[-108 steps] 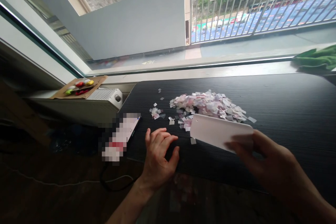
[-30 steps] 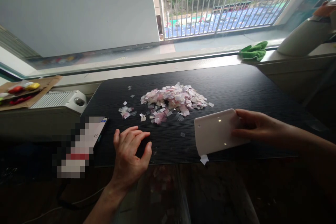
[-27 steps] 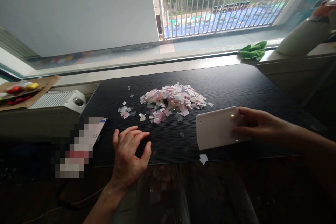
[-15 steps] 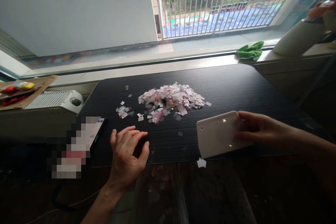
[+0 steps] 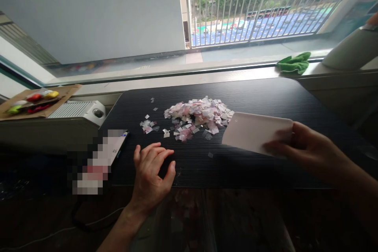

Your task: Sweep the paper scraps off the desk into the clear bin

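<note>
A loose heap of small pink and white paper and clear film squares point(image 5: 203, 114) lies on the black table point(image 5: 260, 98). Left of it is a smaller cluster of the same squares point(image 5: 147, 126). My right hand point(image 5: 301, 143) pinches the right end of a flat, pale scraper card point(image 5: 256, 130) with a small hole in one corner. The card's left edge is at the heap's right side; whether they touch I cannot tell. My left hand point(image 5: 155, 173), fingers apart and slightly curled, rests at the table's front edge, holding nothing.
A phone point(image 5: 113, 151), partly blurred out, lies at the table's left edge. Beyond the table run a windowsill with a green cloth point(image 5: 293, 63) and a pale container point(image 5: 345, 49). At left are a white radiator point(image 5: 79, 109) and cardboard point(image 5: 17, 100) with colourful items.
My right hand has lifted the card from the table's front edge toward the heap and tilted it. The white pieces below the card have gone from view. My left hand keeps its pose.
</note>
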The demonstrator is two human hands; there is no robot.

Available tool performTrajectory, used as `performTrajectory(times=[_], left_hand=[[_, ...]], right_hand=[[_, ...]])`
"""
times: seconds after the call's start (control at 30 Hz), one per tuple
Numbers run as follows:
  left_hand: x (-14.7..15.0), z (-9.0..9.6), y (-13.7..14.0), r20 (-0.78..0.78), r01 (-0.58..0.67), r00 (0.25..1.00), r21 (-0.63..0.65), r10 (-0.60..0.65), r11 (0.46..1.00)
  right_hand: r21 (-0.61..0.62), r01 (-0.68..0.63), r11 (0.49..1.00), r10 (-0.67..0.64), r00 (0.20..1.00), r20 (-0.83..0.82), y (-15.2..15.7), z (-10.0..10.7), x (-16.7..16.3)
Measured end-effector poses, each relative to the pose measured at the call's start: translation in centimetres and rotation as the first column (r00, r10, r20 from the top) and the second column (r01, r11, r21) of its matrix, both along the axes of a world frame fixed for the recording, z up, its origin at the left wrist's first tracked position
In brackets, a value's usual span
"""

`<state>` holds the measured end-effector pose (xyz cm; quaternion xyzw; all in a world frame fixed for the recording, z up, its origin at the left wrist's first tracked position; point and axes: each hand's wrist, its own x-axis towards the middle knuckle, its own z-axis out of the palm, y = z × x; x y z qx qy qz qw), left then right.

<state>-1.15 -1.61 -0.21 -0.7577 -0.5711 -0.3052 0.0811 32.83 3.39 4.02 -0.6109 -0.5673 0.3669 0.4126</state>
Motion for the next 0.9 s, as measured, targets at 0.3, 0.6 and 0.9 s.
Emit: performTrajectory(times=[0.3, 0.6, 0.9], left_hand=[[0.4, 0.0, 0.0, 0.053, -0.022, 0.998, -0.027, 0.023, 0.999], [0.6, 0.1, -0.2, 0.104, -0.028, 0.994, -0.046, 0.033, 0.999], [0.6, 0.0, -0.2, 0.111, -0.038, 0.993, -0.046, 0.043, 0.998]], right_hand=[[0.057, -0.026, 0.998, 0.017, 0.986, 0.163, -3.9, -2.6, -4.8], [0.378, -0.004, 0.926, -0.192, 0.857, 0.479, -3.8, -3.1, -5.6], [0.478, -0.058, 0.876, -0.246, 0.799, 0.548, -2.1, -3.1, -6.4]])
